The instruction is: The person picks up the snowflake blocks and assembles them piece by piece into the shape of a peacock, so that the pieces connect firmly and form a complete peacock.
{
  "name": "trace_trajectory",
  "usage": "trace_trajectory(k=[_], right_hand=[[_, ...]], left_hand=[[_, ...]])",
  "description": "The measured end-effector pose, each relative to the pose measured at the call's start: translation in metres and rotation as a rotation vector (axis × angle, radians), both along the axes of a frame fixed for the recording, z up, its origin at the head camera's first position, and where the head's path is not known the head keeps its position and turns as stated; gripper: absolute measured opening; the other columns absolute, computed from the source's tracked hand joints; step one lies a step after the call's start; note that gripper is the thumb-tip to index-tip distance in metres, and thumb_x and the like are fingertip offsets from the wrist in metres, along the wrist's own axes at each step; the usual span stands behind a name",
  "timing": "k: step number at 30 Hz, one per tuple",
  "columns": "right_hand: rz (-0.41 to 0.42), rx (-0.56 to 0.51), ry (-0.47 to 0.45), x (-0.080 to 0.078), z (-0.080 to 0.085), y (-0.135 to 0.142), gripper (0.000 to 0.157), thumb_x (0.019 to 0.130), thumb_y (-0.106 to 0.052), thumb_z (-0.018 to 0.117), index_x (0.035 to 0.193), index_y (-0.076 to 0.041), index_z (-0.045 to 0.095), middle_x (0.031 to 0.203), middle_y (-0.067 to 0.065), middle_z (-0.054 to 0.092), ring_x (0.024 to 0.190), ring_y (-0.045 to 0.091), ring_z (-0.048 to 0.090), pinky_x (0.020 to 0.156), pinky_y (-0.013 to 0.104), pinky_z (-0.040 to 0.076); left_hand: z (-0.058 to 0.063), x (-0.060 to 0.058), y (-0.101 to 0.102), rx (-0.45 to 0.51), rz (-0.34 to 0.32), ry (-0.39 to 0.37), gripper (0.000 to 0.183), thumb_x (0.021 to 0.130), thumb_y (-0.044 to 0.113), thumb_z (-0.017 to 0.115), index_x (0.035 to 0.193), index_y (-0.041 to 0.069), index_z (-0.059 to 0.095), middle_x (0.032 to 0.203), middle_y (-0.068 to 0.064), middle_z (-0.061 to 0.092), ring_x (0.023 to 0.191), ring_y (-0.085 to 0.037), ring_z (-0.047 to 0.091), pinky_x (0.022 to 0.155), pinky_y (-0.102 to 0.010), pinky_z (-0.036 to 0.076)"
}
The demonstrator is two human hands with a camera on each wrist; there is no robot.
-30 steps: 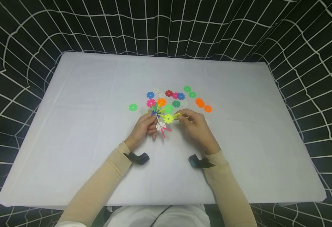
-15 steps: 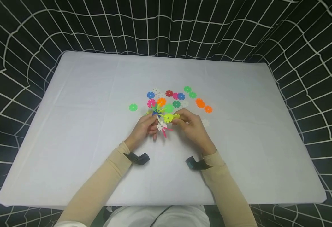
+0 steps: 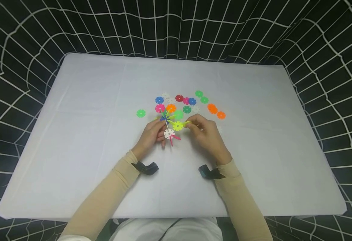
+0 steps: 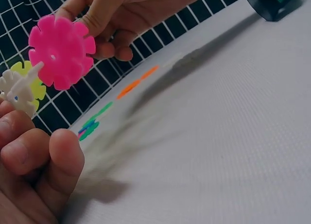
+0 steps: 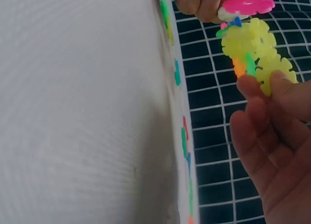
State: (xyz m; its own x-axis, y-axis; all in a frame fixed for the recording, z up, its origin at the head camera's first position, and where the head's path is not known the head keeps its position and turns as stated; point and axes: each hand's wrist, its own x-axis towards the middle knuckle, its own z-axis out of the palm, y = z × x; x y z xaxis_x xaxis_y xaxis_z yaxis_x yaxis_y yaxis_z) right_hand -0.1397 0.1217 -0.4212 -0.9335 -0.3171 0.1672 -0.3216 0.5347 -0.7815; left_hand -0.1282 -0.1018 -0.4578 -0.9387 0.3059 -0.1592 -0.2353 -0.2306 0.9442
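Above the table my left hand (image 3: 152, 134) holds a cluster of notched plastic discs between thumb and fingers. It joins a blue disc (image 3: 165, 118), a white disc (image 3: 169, 133) with pink discs (image 4: 60, 53) slotted in, and a yellow disc (image 3: 177, 126). My right hand (image 3: 207, 134) pinches another yellow disc (image 5: 276, 74) by its edge, thumb on one face. In the right wrist view this disc meets the cluster's yellow disc (image 5: 249, 39); whether their notches interlock I cannot tell. The left fingertips' contact with the cluster is partly hidden.
Behind the hands, loose discs lie on the white table (image 3: 88, 160): a red disc (image 3: 179, 98), an orange disc (image 3: 221, 115), a light green disc (image 3: 141, 113) at left and several others. A dark net-patterned screen (image 3: 176, 30) surrounds the table's far side and flanks.
My right hand moved slightly left toward the cluster, then a little back right, still pinching the yellow disc. The white disc with its pink discs swung slightly right, then back left.
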Motion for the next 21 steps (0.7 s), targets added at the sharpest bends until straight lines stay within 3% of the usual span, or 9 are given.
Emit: trace_trajectory(k=[5,12,21], right_hand=[[0.010,-0.003,0.033,-0.0016,-0.0011,0.0003,0.010,0.093,-0.009,0.072,0.103,-0.009,0.070,0.093,0.008,0.076,0.085,0.019,0.063,0.078,0.036,0.054],[-0.041,-0.097,-0.153,-0.0001,0.0013,-0.0024,0.009,0.099,-0.008,0.062,0.108,-0.010,0.066,0.096,0.010,0.075,0.072,0.028,0.060,0.067,0.031,0.054],[-0.059,-0.134,-0.219,-0.0010,-0.0018,-0.0022,0.014,0.099,-0.011,0.062,0.113,-0.010,0.066,0.095,0.014,0.072,0.071,0.031,0.064,0.064,0.027,0.055]], left_hand=[[-0.0004,-0.0003,-0.0008,-0.013,-0.008,0.007,0.029,0.108,0.019,0.039,0.082,0.007,0.041,0.059,0.005,0.029,0.050,-0.010,0.032,0.046,-0.024,0.048],[-0.0009,-0.0002,-0.0012,0.026,-0.022,-0.002,0.029,0.108,0.019,0.037,0.082,0.007,0.042,0.059,0.003,0.029,0.050,-0.011,0.031,0.047,-0.026,0.050],[-0.0032,-0.0009,-0.0015,0.052,-0.023,-0.005,0.029,0.108,0.020,0.036,0.082,0.009,0.041,0.060,0.005,0.030,0.050,-0.010,0.031,0.047,-0.026,0.050]])
